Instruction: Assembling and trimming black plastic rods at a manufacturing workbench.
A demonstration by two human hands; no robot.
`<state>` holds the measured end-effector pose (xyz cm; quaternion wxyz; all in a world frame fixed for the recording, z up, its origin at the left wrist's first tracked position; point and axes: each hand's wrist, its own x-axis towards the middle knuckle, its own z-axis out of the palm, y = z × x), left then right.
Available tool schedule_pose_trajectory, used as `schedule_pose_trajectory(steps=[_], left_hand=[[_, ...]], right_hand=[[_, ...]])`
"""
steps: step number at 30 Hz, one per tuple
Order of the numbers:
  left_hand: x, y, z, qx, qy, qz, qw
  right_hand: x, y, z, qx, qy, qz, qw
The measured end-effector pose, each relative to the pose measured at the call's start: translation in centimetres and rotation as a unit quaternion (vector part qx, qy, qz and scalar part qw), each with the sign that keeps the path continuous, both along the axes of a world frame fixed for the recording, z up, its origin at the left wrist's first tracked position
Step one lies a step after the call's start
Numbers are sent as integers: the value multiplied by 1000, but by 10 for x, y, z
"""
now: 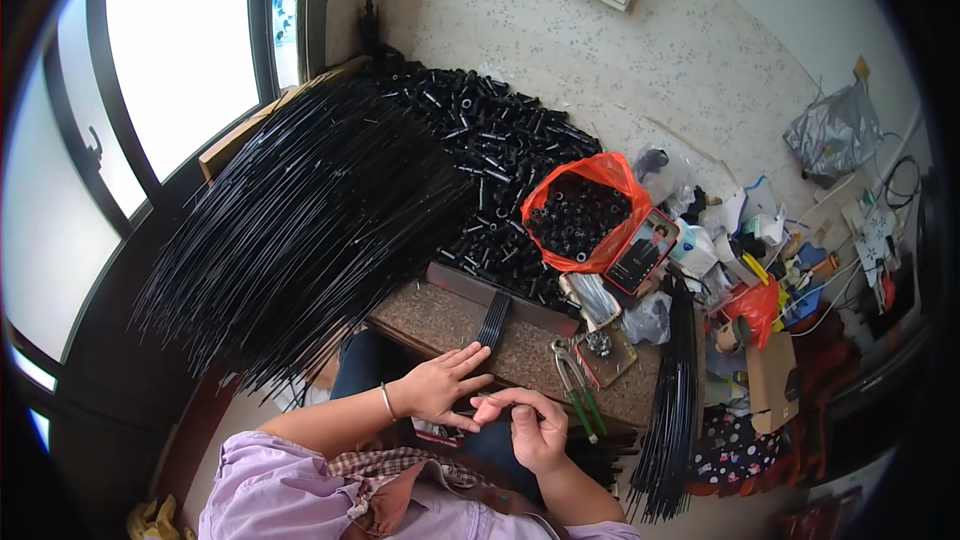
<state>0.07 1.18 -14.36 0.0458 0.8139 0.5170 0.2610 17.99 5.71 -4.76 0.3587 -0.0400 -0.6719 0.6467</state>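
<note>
On the near edge of the speckled table (440,315), several thin black rods (493,323) lie side by side in a flat row, their far ends reaching a dark straight bar (500,297). My left hand (440,388) has its fingers stretched out, with the fingertips at the near end of the rods. Close beside it on the right, my right hand (535,428) is curled, thumb up against bent fingers. Whatever it may hold is too small to make out. Green-handled pliers (575,392) lie to the right of the rods.
A large heap of long black rods (300,210) spreads on the left. Behind lie black tubular pieces (500,150) and a red bag (545,250) of small black parts. A phone (640,252) leans against it. Another rod bundle (672,410) hangs over the right edge, near assorted clutter.
</note>
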Motion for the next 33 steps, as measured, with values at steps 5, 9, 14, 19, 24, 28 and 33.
schedule_pose_trajectory(steps=[5, 9, 14, 19, 24, 28, 33], left_hand=[[22, -7, 58, -6, 62, 48, 997], [25, 3, 93, -69, -120, -123, 983], [14, 4, 92, -66, -293, -104, 948], [33, 33, 106, 1, -755, 67, 652], [48, 43, 79, 99, -900, -66, 419], [81, 15, 54, -281, -882, -35, 375], [56, -10, 113, -298, -635, -179, 689]], right_hand=[[45, -22, 77, 10, 184, -44, 982], [82, -27, 119, 88, 343, -19, 935], [44, -25, 103, 65, 238, -277, 929], [-8, -17, -35, -184, -220, 37, 957], [-27, 56, -38, -522, 228, -203, 797], [-7, 86, 31, -347, 286, -332, 829], [1, 62, 46, -110, 219, -213, 946]])
